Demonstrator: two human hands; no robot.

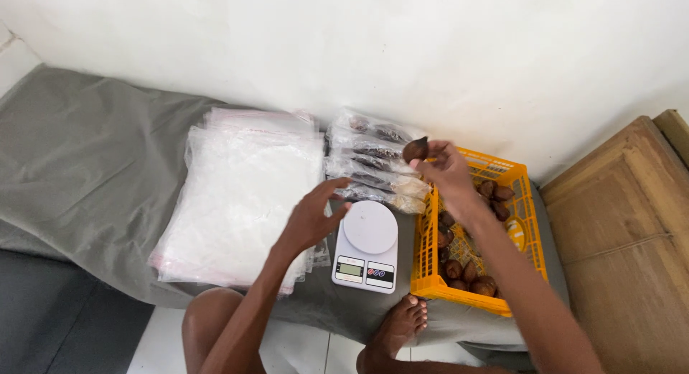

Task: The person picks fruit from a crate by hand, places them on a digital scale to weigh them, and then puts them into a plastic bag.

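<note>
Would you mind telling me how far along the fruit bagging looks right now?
Done: several filled clear bags lie stacked behind the white kitchen scale. In hand: the right hand holds one brown scaly fruit; the left hand hovers over the empty plastic bags. Left: more fruit in the yellow plastic crate.

Scale (366, 246) top bare, open from above; filled bags (373, 162) behind, crate (430, 230) wall apparently touching right.

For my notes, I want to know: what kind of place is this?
Probably a home floor used for packing fruit: grey cloth, white kitchen scale, clear plastic bags, yellow crate of brown fruits.
</note>
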